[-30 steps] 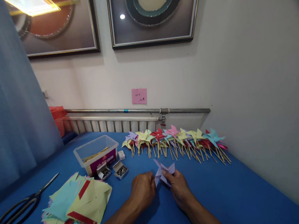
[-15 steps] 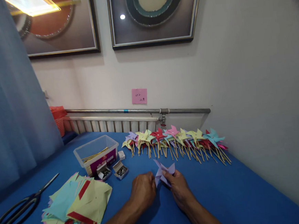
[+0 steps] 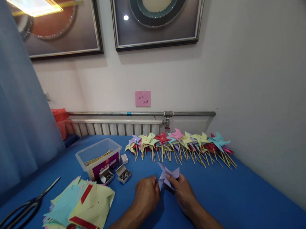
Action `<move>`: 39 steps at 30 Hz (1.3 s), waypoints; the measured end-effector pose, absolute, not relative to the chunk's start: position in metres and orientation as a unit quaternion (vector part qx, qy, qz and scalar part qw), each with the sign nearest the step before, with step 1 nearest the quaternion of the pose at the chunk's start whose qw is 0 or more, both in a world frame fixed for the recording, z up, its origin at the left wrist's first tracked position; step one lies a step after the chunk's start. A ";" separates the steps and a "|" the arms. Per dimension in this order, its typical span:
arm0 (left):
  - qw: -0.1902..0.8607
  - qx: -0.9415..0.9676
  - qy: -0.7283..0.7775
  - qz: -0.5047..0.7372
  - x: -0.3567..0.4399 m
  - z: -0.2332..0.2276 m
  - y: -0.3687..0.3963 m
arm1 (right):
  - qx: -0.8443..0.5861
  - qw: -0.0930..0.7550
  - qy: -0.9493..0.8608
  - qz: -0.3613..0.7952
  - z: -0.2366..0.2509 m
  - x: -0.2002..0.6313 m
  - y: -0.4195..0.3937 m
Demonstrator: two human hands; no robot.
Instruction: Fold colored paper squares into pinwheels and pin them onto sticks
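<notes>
A purple paper pinwheel (image 3: 166, 176) is in my right hand (image 3: 185, 192), with the thumb pressed on the folded paper near its centre. My left hand (image 3: 146, 195) is closed just beside the pinwheel's left blade. Its fingertips are curled out of sight, so I cannot make out what they hold. No stick shows on this pinwheel. Beyond my hands, a row of finished-looking pinwheels (image 3: 176, 141) in several colours lies on wooden sticks.
On the left are a pile of coloured paper (image 3: 78, 212), black-handled scissors (image 3: 28, 209) and a plastic tub (image 3: 99, 159) with thin sticks. Two small open boxes (image 3: 124, 175) of metal pins stand before the tub. A blue cloth (image 3: 245, 206) covers the table; a wall rises on the right.
</notes>
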State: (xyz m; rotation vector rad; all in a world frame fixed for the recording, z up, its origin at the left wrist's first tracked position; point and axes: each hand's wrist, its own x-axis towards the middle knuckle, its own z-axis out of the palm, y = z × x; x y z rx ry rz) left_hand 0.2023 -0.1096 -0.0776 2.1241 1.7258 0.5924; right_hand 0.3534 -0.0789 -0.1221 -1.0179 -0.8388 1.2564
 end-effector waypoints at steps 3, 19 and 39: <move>0.172 0.748 0.601 0.222 0.202 -0.080 -0.109 | -0.431 0.616 -0.349 0.560 -0.117 0.352 -0.082; 0.154 0.755 0.598 0.219 0.202 -0.083 -0.108 | -0.429 0.619 -0.331 0.569 -0.110 0.350 -0.086; 0.193 0.738 0.582 0.280 0.203 -0.087 -0.107 | -0.437 0.618 -0.333 0.562 -0.111 0.349 -0.084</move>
